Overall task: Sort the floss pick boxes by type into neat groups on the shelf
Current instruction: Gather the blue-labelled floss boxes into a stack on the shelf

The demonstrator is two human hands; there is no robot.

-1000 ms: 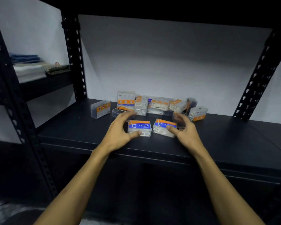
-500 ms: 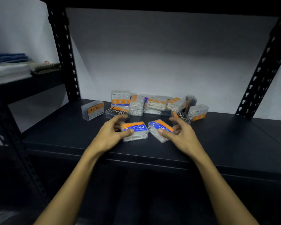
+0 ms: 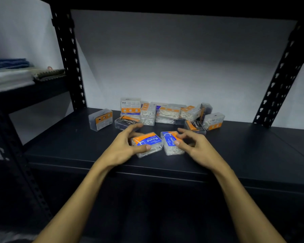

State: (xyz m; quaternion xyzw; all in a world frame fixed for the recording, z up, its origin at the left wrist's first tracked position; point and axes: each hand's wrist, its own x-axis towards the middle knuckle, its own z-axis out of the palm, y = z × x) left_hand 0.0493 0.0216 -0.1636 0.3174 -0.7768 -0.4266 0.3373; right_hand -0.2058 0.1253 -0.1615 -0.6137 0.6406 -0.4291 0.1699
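Fingers of the left hand (image 3: 123,146) curl round a clear plastic floss pick box with an orange and blue "Round" label (image 3: 147,143), thumb on its near edge and fingertips over its far side. The right hand (image 3: 195,146) holds a second clear "Round" box with the same blue and orange label (image 3: 171,143), thumb pressed on the label, the other fingers bent over the far right side. Both boxes lie flat near the front of the black metal shelf (image 3: 235,155), just beside each other, and white floss picks show through their clear walls.

Behind the hands a loose cluster of clear boxes (image 3: 167,113) sits against the white back wall, most of them filled with white picks and banded in orange. Two dark boxes labelled "Charcoal" lie at the cluster's front, one on the left (image 3: 125,121) and one on the right (image 3: 194,126). A single clear box with an orange label (image 3: 100,119) stands apart at the left. Folded towels (image 3: 11,72) rest on the neighbouring shelf.
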